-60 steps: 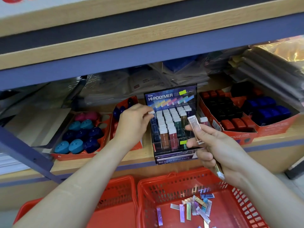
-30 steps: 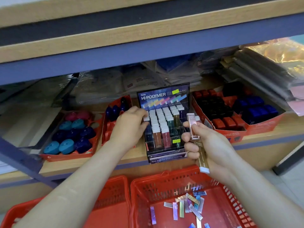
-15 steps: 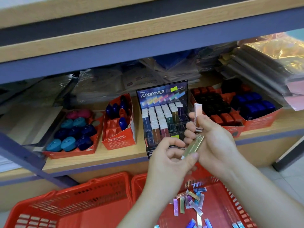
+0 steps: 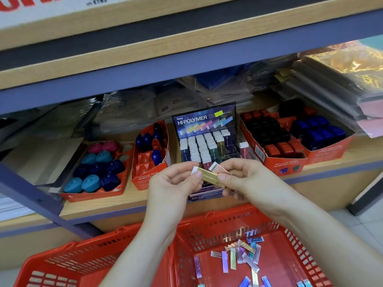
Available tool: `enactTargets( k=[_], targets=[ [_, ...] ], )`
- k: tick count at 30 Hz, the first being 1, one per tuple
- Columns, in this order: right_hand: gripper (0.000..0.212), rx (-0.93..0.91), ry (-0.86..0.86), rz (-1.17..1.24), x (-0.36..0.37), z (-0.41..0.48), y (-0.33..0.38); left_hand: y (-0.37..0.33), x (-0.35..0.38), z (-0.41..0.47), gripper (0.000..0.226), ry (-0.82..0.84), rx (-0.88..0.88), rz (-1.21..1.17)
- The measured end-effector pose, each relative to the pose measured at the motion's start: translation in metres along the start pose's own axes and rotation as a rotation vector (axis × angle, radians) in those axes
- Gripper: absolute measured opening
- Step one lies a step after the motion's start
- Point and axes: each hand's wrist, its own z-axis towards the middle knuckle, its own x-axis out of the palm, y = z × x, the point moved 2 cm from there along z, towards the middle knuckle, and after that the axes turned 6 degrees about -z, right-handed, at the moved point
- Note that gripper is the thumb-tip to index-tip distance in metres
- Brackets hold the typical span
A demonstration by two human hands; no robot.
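A slim gold eraser (image 4: pixel 208 176) with a white tip is held level between both hands in front of the dark Hi-Polymer display box (image 4: pixel 205 121). My left hand (image 4: pixel 174 183) pinches its white end. My right hand (image 4: pixel 248 179) pinches its other end and also holds a pink eraser (image 4: pixel 216 167) behind it. The display box stands on the wooden shelf and holds several upright erasers with white tips. Below, a red basket (image 4: pixel 207 226) holds several loose shiny erasers (image 4: pixel 238 255).
Red trays of sharpeners flank the box: teal, blue and pink ones (image 4: pixel 95 168) at left, a narrow tray (image 4: pixel 151 150) beside it, black, red and blue ones (image 4: pixel 290 137) at right. A second red basket (image 4: pixel 83 259) sits lower left. Wrapped paper stacks (image 4: pixel 342 79) fill the shelf's back.
My left hand left the display box and came to my right hand, taking the white end of the gold eraser. The gold eraser turned from hanging down to lying level.
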Motion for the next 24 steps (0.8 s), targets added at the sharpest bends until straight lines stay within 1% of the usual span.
enactTargets(
  k=[3, 5, 7, 9, 12, 17, 22, 24],
  targets=[
    [0.010, 0.003, -0.003, -0.003, -0.003, 0.000, -0.001, -0.002, -0.003, 0.007, 0.015, 0.031, -0.014, 0.013],
    [0.011, 0.020, -0.038, -0.018, -0.006, 0.001, -0.003, -0.007, -0.003, 0.012, 0.014, 0.025, 0.008, 0.062],
    [0.009, 0.049, -0.106, 0.004, -0.011, 0.003, -0.007, -0.016, -0.002, 0.021, 0.014, -0.004, 0.069, 0.134],
    [0.012, 0.066, -0.180, 0.014, -0.018, 0.006, -0.009, -0.029, 0.003, 0.035, 0.014, -0.021, 0.145, 0.224],
    [0.011, 0.067, -0.286, 0.074, -0.030, 0.007, -0.008, -0.041, 0.021, 0.061, 0.012, 0.000, 0.258, 0.407],
    [0.012, 0.087, -0.410, 0.148, -0.048, 0.005, -0.006, -0.034, 0.054, 0.095, 0.010, 0.138, 0.387, 0.766],
    [0.011, 0.097, -0.407, 0.267, -0.054, 0.001, -0.005, -0.022, 0.066, 0.113, 0.015, 0.252, 0.435, 1.037],
    [0.014, 0.114, -0.401, 0.266, -0.055, 0.000, -0.005, -0.018, 0.068, 0.116, 0.014, 0.305, 0.457, 1.115]
  ],
)
